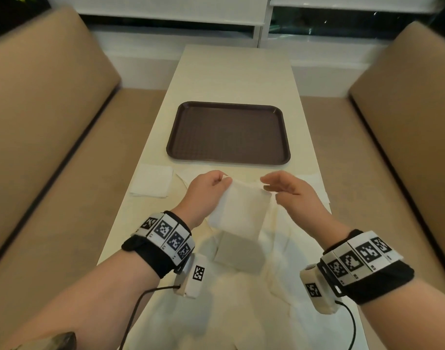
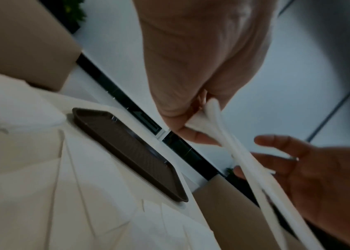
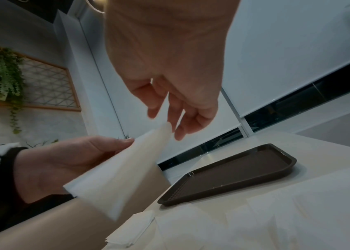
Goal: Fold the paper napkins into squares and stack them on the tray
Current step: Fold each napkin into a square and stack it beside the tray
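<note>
The left hand (image 1: pixel 208 192) pinched a folded napkin (image 1: pixel 239 210) above the table (image 1: pixel 231 72), near the tray (image 1: pixel 228 132). The right hand (image 1: pixel 291 192) was loose, perhaps just touching its corner. Flat napkins (image 1: pixel 279 299) lay underneath, a small stack (image 1: pixel 152 180) to the left.

The left hand (image 1: pixel 206 192) hides the folded napkin's (image 1: pixel 241 210) pinched corner.

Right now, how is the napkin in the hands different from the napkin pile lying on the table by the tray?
The held napkin is up in the air, pinched at a corner by the left hand; the pile lies flat on the table, left of the hands. The held napkin is a single folded piece hanging tilted, while the pile is several layers. The right hand is beside the held napkin's other corner; nothing touches the pile. Both are white, and neither is on the tray yet.
</note>
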Tool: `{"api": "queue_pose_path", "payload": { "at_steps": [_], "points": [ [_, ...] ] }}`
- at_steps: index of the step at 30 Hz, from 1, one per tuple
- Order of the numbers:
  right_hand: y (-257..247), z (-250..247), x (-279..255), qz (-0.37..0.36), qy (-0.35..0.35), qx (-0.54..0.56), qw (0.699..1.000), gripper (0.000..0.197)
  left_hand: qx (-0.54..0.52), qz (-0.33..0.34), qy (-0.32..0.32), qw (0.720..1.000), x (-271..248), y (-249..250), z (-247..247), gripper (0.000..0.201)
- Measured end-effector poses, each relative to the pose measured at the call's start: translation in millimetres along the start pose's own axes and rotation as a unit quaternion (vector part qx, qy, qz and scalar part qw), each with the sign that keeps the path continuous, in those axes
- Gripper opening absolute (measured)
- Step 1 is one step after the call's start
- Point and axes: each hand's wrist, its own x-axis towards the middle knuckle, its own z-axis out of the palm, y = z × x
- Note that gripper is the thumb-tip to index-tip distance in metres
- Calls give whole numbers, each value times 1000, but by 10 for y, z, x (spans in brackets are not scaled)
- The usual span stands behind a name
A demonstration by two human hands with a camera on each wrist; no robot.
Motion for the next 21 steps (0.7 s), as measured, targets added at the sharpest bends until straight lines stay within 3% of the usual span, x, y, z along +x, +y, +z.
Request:
{"api": "queue_pose_path", "payload": {
  "at_steps": [2, 5, 9, 13, 18, 21],
  "points": [
    [-28, 30, 47, -19, -7, -53, 998, 28, 26, 24, -6, 999, -30, 10, 21, 22],
    [-110, 182, 157, -23, -72, -222, 972, 20, 56, 63, -34, 996, -58, 36, 85, 19],
    [-150, 347, 200, -26, -91, -305, 948, 37, 110, 96, -33, 989, -51, 47, 131, 12],
    [-87, 319, 121, -22, -96, -304, 948, 35, 115, 96, -5, 989, -40, -19, 95, 22],
    [117, 65, -19, 27, -111, -252, 961, 32, 63, 78, 27, 995, -124, -140, 2, 19],
    [231, 55, -82, 47, -38, -185, 981, 20, 74, 75, 35, 994, -186, -245, -4, 17]
  ]
}}
